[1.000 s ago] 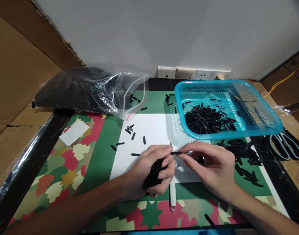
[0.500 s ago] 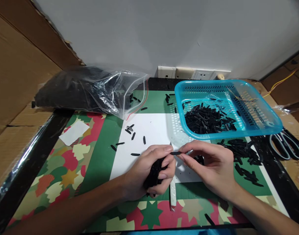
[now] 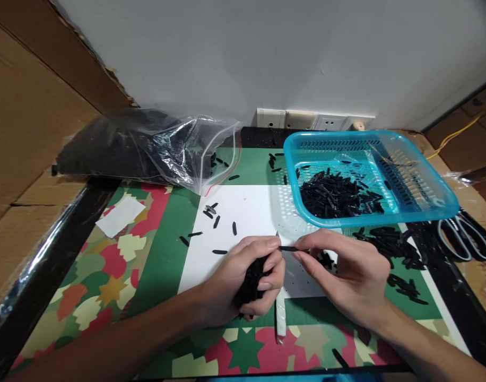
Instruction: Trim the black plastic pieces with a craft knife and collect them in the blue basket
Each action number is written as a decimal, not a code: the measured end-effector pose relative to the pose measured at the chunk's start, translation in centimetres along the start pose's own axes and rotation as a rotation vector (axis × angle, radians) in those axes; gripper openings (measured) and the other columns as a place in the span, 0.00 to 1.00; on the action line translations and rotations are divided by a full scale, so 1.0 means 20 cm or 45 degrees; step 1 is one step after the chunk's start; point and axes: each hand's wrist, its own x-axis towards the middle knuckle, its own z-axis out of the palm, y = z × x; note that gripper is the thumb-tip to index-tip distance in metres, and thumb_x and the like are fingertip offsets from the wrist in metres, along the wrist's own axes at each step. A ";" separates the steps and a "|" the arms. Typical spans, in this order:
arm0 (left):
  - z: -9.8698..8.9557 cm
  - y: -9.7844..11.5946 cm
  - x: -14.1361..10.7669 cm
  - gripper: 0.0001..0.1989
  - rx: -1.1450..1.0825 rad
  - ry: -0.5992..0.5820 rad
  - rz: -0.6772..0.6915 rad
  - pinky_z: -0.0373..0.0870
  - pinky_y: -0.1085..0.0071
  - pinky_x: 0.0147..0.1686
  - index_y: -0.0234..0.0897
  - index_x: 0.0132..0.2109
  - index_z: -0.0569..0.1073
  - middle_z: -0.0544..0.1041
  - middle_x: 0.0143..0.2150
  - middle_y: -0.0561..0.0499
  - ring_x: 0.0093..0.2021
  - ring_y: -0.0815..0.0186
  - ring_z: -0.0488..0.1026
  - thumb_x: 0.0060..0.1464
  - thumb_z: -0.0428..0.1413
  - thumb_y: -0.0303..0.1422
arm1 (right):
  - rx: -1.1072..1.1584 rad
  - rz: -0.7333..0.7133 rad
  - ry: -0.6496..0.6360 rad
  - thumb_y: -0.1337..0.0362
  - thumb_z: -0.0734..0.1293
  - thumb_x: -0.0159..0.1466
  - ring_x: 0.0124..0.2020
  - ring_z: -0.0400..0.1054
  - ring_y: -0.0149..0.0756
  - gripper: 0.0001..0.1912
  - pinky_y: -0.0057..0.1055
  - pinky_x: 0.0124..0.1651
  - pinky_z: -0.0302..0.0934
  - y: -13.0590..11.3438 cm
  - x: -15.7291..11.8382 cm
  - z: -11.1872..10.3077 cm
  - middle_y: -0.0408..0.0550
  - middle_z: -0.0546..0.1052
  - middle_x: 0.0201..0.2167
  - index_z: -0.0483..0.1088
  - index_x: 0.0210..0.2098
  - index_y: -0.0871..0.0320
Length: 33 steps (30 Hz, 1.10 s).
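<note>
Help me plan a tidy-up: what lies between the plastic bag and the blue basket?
The head view shows a few loose black pieces on the green strip, and part of the white sheet nearer the camera.

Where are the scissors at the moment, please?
In the head view, the scissors lie at the far right, just below the right end of the blue basket and beside a pile of black pieces.
</note>
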 end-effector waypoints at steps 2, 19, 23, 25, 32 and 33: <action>-0.01 -0.01 0.00 0.20 0.005 -0.017 -0.002 0.54 0.80 0.09 0.38 0.29 0.66 0.64 0.20 0.59 0.10 0.75 0.55 0.72 0.49 0.39 | -0.239 -0.237 0.030 0.80 0.73 0.66 0.35 0.77 0.37 0.14 0.35 0.41 0.72 0.00 0.00 -0.04 0.47 0.85 0.36 0.77 0.46 0.57; 0.01 -0.06 -0.02 0.37 0.245 -0.073 -0.174 0.52 0.79 0.10 0.40 0.31 0.63 0.63 0.21 0.60 0.12 0.76 0.56 0.56 0.50 0.72 | -0.270 -0.198 -0.270 0.73 0.68 0.74 0.43 0.70 0.40 0.10 0.39 0.45 0.61 -0.04 -0.01 0.00 0.48 0.81 0.43 0.76 0.50 0.54; 0.00 -0.08 -0.02 0.38 0.281 -0.070 -0.188 0.51 0.78 0.10 0.41 0.31 0.63 0.63 0.20 0.60 0.12 0.76 0.54 0.51 0.51 0.75 | -0.107 -0.123 -0.344 0.74 0.69 0.72 0.41 0.72 0.39 0.09 0.36 0.43 0.65 -0.05 0.02 -0.02 0.46 0.80 0.41 0.77 0.45 0.54; -0.01 -0.09 -0.02 0.38 0.331 -0.082 -0.205 0.54 0.77 0.10 0.41 0.31 0.64 0.64 0.20 0.59 0.12 0.75 0.56 0.52 0.51 0.74 | -0.029 -0.051 -0.423 0.74 0.69 0.72 0.41 0.74 0.38 0.08 0.33 0.44 0.69 -0.06 0.04 -0.04 0.46 0.80 0.40 0.77 0.42 0.54; -0.01 -0.07 -0.02 0.31 0.294 -0.057 -0.138 0.54 0.78 0.11 0.39 0.31 0.66 0.65 0.21 0.59 0.12 0.75 0.58 0.62 0.55 0.63 | 0.007 -0.013 -0.273 0.73 0.67 0.72 0.35 0.76 0.35 0.07 0.27 0.39 0.72 -0.06 0.01 -0.05 0.46 0.80 0.35 0.74 0.42 0.55; 0.00 -0.06 -0.02 0.30 0.268 -0.040 -0.119 0.53 0.78 0.11 0.39 0.31 0.66 0.64 0.21 0.59 0.12 0.75 0.58 0.64 0.55 0.61 | 0.001 0.027 -0.205 0.72 0.67 0.73 0.33 0.76 0.33 0.07 0.25 0.37 0.71 -0.05 0.00 -0.04 0.44 0.79 0.33 0.74 0.41 0.54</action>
